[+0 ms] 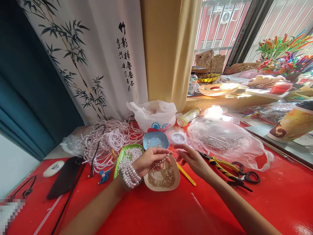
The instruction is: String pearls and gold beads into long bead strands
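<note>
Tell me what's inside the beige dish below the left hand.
The beige dish holds many small gold-coloured beads. The left hand blocks the view of its far left part, so whatever lies there cannot be seen.

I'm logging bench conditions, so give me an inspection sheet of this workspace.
Surface: red table, crowded toward the back.
Job's things: bead strand; cream dish holding gold beads; green tray holding pearls; blue dish holding small pieces.
Clutter: heaped pearl strings left; pliers and plastic bag right.
Hands: left hand holds bead strand above cream dish; right hand nearby, grip unclear.
Cables: black cable among pearl strings; dark cord at left edge.
Surroundings: curtains behind; window at right.
</note>
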Motion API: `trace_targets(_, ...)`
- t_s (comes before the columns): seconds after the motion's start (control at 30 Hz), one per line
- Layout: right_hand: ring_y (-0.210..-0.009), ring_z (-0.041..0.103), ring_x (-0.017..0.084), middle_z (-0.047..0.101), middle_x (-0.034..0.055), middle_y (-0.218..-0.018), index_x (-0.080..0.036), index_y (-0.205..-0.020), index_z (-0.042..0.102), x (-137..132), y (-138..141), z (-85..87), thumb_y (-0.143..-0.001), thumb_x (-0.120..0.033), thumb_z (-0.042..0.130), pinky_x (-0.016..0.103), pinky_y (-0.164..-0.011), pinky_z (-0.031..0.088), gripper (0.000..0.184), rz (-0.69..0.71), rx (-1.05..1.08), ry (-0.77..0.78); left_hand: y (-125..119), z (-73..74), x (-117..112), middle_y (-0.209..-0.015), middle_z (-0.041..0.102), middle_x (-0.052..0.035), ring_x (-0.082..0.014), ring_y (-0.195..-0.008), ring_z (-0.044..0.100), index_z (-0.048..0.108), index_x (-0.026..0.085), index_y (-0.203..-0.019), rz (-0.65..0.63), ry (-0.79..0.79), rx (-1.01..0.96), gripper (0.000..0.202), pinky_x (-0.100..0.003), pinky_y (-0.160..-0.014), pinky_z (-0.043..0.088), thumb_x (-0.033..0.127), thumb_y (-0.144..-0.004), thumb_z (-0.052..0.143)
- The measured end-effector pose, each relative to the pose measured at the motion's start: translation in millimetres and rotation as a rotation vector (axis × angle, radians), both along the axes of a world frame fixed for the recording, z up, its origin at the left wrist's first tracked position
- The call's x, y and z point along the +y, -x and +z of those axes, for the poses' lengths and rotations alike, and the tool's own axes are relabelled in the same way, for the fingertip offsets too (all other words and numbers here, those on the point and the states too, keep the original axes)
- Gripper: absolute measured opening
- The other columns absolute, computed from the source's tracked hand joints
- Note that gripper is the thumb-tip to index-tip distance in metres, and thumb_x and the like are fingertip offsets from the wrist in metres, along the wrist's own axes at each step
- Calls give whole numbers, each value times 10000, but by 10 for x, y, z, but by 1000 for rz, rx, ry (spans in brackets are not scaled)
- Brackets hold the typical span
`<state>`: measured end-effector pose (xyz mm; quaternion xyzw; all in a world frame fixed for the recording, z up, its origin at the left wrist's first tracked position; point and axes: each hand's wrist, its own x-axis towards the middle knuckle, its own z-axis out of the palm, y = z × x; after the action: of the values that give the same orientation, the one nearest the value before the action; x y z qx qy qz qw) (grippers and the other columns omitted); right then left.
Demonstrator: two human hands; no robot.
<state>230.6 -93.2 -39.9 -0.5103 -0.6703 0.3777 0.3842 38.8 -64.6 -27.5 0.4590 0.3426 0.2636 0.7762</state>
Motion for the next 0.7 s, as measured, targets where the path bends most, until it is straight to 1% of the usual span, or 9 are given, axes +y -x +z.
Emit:
trace_targets(0.07, -651, 560, 107, 566, 59, -901, -181, -1083, 449, -50, 37, 66, -823, -357, 365, 263, -580, 473, 325, 106, 179, 83, -4, 4, -13, -723, 605, -30, -35, -463, 463, 608, 141, -913, 4, -20, 9, 304, -161, -418, 316, 267, -642, 660)
trace_targets(0.13, -671, 563, 95, 526, 74, -1044, -204, -1121, 434, -90, 72, 103, -811, -369, 402, 263, -606, 482, 353, 183, 285, 136, -7, 7, -25, -725, 601, -32, -33, -469, 463, 613, 132, -903, 1, -38, 12, 296, -159, -424, 324, 265, -643, 660)
trace_targets(0.17, -685, 564, 95, 522, 73, -1055, -204, -1116, 444, -100, 88, 108, -804, -368, 423, 262, -618, 481, 354, 213, 304, 148, -10, 8, -31, -730, 599, -33, -32, -473, 463, 616, 128, -896, -3, -43, 12, 293, -157, -426, 326, 264, -641, 661)
trace_targets(0.2, -701, 564, 99, 539, 66, -1018, -194, -1092, 468, -104, 102, 105, -796, -364, 443, 258, -629, 477, 342, 238, 304, 150, -13, 11, -36, -731, 597, -33, -31, -477, 462, 621, 124, -885, -6, -45, 12, 289, -156, -427, 326, 265, -636, 665)
trace_targets(0.27, -724, 561, 110, 579, 42, -869, -161, -998, 526, -91, 120, 84, -786, -354, 471, 249, -643, 463, 292, 261, 272, 125, -19, 20, -44, -721, 591, -29, -34, -485, 459, 629, 117, -856, 2, -47, 15, 286, -157, -426, 326, 266, -617, 679)
trace_targets(0.33, -727, 555, 117, 589, 28, -779, -142, -891, 561, -65, 121, 60, -777, -346, 487, 247, -652, 451, 244, 235, 217, 74, -25, 35, -51, -695, 582, -23, -41, -500, 460, 636, 113, -835, 23, -45, 38, 293, -161, -430, 334, 264, -592, 696)
trace_targets(0.47, -697, 539, 124, 596, 23, -739, -150, -774, 569, -34, 82, 49, -767, -311, 497, 257, -647, 442, 177, 50, 63, -65, -33, 58, -60, -669, 571, -17, -59, -540, 481, 643, 108, -842, 40, -48, 89, 323, -180, -465, 373, 249, -560, 715)
trace_targets(0.57, -655, 524, 118, 595, 8, -707, -172, -740, 572, -43, 59, 70, -767, -263, 489, 250, -627, 431, 127, -43, -68, -197, -37, 48, -61, -664, 572, -19, -73, -564, 502, 643, 99, -839, 46, -44, 92, 334, -199, -498, 398, 235, -546, 726)
trace_targets(0.7, -648, 536, 119, 613, 4, -714, -187, -736, 580, -59, 62, 90, -768, -237, 485, 243, -610, 429, 112, -74, -133, -294, -43, 21, -56, -695, 599, -39, -97, -608, 535, 641, 95, -821, 59, -28, 65, 344, -232, -566, 423, 220, -518, 743)
